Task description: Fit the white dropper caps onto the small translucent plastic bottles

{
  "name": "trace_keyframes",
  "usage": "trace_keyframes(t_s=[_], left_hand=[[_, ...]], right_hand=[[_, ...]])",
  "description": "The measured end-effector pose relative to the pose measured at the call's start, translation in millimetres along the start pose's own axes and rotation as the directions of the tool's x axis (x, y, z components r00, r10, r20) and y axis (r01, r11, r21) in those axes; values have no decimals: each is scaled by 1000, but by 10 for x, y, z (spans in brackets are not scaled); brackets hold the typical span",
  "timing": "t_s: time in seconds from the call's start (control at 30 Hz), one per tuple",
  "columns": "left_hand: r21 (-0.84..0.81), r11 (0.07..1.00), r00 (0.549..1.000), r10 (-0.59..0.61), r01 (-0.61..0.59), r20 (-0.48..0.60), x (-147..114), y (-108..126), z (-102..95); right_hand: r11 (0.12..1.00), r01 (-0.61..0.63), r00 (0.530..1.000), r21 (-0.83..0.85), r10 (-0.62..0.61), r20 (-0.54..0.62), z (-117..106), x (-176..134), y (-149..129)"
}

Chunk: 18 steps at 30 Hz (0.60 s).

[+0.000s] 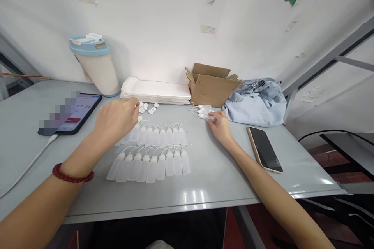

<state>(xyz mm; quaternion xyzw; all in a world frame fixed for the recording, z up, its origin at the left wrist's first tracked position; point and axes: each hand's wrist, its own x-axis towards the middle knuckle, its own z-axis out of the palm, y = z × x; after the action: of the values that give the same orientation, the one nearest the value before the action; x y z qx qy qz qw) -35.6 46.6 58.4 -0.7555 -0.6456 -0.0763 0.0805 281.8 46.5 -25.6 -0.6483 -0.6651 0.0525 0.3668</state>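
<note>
My left hand (pixel 118 117) is closed in a pinch beside a small pile of white caps (pixel 151 110); anything between its fingertips is hidden. My right hand (pixel 221 127) has thumb and fingers closed on the end of a small clear tube with a white tip (pixel 202 116). A few similar tubes (pixel 204 107) lie against it. Two rows of translucent flat squeeze bottles with white necks and thin looped strings lie between my hands: a front row (pixel 152 168) and a back row (pixel 160 137), partly covered by my left hand.
Along the wall stand a tumbler (pixel 101 70), a stack of white flat packs (pixel 163 90), an open cardboard box (pixel 214 90) and a bunched blue cloth (pixel 257 105). A charging phone (pixel 78 114) lies left, another phone (pixel 265 149) right. The grey table (pixel 210 181) ends in front.
</note>
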Motion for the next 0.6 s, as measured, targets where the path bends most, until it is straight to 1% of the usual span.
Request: trace_keyframes(t_s=[0.17, 0.23, 0.3, 0.37, 0.43, 0.47, 0.5, 0.53, 0.6], left_hand=[[-14, 997, 990, 83, -82, 115, -1, -66, -58], [-14, 995, 985, 96, -95, 142, 7, -88, -29], [-26, 992, 981, 127, -125, 144, 21, -107, 27], [-42, 988, 979, 151, -146, 135, 44, -124, 102], [-55, 987, 978, 160, -154, 131, 76, -141, 189], [-59, 987, 979, 158, -152, 127, 93, -151, 234], [-64, 986, 980, 158, -151, 122, 111, -161, 279], [-76, 984, 979, 169, -161, 115, 127, -171, 321], [-97, 980, 976, 186, -176, 110, 152, -187, 386]], right_hand=[[1000, 16, 1000, 4, -16, -2, -28, -42, -82], [1000, 25, 1000, 12, -25, -4, -55, -70, -141], [998, 44, 999, 42, -44, 4, -89, -102, -214], [992, 69, 996, 102, -74, 51, -128, -137, -299], [977, 67, 981, 202, -101, 164, -170, -179, -394], [964, 43, 962, 264, -111, 249, -192, -202, -443], [948, 15, 930, 317, -130, 344, -214, -227, -491], [933, -10, 892, 360, -154, 426, -236, -251, -536], [905, -57, 817, 421, -200, 541, -282, -295, -614]])
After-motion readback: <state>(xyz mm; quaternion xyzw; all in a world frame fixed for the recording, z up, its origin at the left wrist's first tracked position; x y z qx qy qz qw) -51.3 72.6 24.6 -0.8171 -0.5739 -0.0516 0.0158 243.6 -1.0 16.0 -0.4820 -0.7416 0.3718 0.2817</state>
